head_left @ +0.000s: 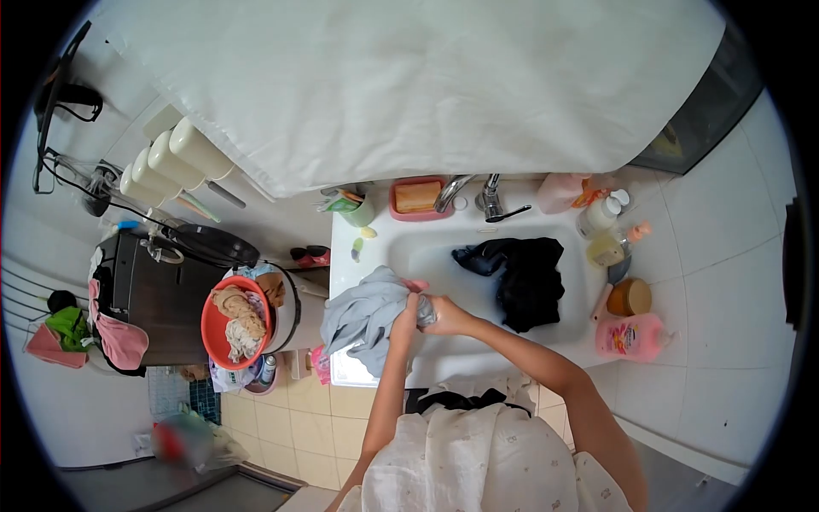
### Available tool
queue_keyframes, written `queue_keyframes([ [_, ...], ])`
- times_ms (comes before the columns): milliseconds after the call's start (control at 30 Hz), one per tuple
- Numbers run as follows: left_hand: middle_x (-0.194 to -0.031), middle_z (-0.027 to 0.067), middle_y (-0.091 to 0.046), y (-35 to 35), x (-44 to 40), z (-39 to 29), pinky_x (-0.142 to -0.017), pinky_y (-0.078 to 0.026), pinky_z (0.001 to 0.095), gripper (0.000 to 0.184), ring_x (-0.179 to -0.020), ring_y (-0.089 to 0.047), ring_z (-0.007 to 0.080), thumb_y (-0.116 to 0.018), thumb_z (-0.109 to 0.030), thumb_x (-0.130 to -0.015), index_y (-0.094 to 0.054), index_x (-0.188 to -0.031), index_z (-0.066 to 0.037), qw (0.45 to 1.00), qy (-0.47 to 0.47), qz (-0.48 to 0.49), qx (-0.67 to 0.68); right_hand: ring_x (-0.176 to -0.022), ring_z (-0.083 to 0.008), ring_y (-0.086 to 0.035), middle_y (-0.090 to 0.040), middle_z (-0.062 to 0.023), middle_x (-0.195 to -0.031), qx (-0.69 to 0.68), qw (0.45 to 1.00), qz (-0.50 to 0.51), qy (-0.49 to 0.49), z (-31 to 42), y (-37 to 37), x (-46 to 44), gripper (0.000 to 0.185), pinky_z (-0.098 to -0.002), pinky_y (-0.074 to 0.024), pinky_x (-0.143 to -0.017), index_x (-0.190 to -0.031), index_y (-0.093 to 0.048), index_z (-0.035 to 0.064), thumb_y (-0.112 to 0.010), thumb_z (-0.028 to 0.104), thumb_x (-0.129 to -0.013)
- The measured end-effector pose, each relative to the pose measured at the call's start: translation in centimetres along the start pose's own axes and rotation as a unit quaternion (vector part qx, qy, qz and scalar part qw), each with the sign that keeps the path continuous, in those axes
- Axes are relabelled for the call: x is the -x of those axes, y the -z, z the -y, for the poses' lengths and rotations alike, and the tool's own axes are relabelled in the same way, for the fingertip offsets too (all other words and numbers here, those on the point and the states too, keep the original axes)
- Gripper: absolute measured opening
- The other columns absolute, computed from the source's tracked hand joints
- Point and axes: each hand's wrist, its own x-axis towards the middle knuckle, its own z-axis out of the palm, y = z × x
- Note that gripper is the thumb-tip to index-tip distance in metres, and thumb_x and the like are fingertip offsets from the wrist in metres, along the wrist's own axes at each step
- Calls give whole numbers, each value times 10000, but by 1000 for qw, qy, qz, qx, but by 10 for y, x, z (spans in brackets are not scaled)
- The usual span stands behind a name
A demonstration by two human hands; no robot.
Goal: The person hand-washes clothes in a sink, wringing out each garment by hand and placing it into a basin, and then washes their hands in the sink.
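Note:
A light grey-blue cloth (367, 314) lies bunched over the left side of the white sink (401, 243), with part of it gathered between my hands. My left hand (410, 314) is closed on the cloth. Close beside it on the right, my right hand (447, 316) grips the cloth's bunched end. A small pink patch shows just behind my left hand; what it is, I cannot tell. Dark wet clothing (531, 282) rests in the basin to the right of my hands.
Behind the basin are a faucet (490, 200) and a red soap dish (420, 216). Several bottles line the right edge, among them a pink one (630, 336). At left stands a red basin (209, 322) holding clothes. A green cup (357, 211) stands at the back left.

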Motion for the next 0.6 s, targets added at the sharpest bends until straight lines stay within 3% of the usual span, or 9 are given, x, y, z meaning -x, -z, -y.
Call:
queue_keyframes([
  [67, -794, 70, -505, 2, 3, -12, -756, -367, 264, 170, -758, -482, 156, -440, -115, -767, -487, -887, -4, 980, 196, 5, 5, -795, -212, -543, -513, -141, -997, -8, 998, -27, 53, -17, -9, -2, 557, -289, -428, -720, -1060, -415, 0, -650, 84, -562],
  [133, -766, 64, -497, 10, -2, 1, -741, -369, 263, 134, -747, -478, 156, -433, -118, -764, -472, -838, -13, 976, 185, 59, 99, -773, -183, -529, -481, -124, -1038, -17, 993, -52, 105, -34, -17, 1, 576, -280, -425, -727, -1067, -402, -6, -652, 101, -559],
  [167, -738, 58, -488, 16, -4, 7, -725, -371, 263, 107, -736, -474, 156, -427, -120, -760, -456, -790, -22, 960, 170, 112, 193, -775, -176, -519, -439, -117, -1067, -16, 999, 4, 32, -41, -18, 5, 599, -276, -434, -705, -1075, -385, -11, -661, 123, -560],
  [200, -738, 58, -488, 21, -4, 7, -725, -371, 263, 107, -736, -474, 156, -427, -120, -760, -456, -790, -22, 960, 172, 111, 192, -776, -169, -508, -397, -111, -1096, -14, 997, 60, -40, -45, -19, 7, 624, -272, -444, -684, -1083, -369, -16, -669, 145, -560],
  [233, -708, 52, -473, 27, -5, 6, -722, -372, 269, 103, -719, -474, 163, -437, -120, -751, -443, -791, -25, 958, 180, 137, 175, -776, -169, -508, -397, -111, -1096, -16, 997, 61, -42, -25, -15, 5, 624, -272, -444, -684, -1083, -369, -16, -669, 145, -560],
  [300, -648, 46, -442, 34, -6, 4, -716, -378, 293, 124, -676, -470, 182, -465, -100, -713, -419, -805, -32, 941, 205, 168, 210, -547, -108, -468, -470, -28, -622, -180, 933, 143, -277, 13, -9, 3, 290, -239, -393, -497, -840, -447, 18, -603, 104, -611],
  [333, -648, 46, -442, 39, -5, 3, -716, -378, 293, 124, -676, -470, 182, -465, -100, -713, -419, -805, -32, 942, 205, 165, 210, -547, -108, -468, -470, -28, -622, -180, 932, 146, -278, 12, -11, 0, 290, -239, -393, -497, -840, -447, 18, -603, 104, -611],
  [433, -610, 55, -421, 49, -3, -4, -675, -402, 324, 171, -594, -448, 181, -493, -67, -654, -402, -796, -36, 893, 197, 242, 324, -368, -58, -310, -354, 10, -456, -394, 804, 341, -288, 13, -20, -4, 145, -205, -225, -368, -686, -400, 64, -532, 34, -633],
  [600, -570, 59, -423, 51, 1, -3, -583, -399, 294, 207, -511, -434, 161, -524, -39, -610, -377, -756, -47, 853, 145, 315, 390, -355, -63, -276, -333, 15, -449, -466, 711, 421, -316, 18, -23, 0, 150, -208, -202, -357, -689, -401, 59, -522, 7, -617],
])
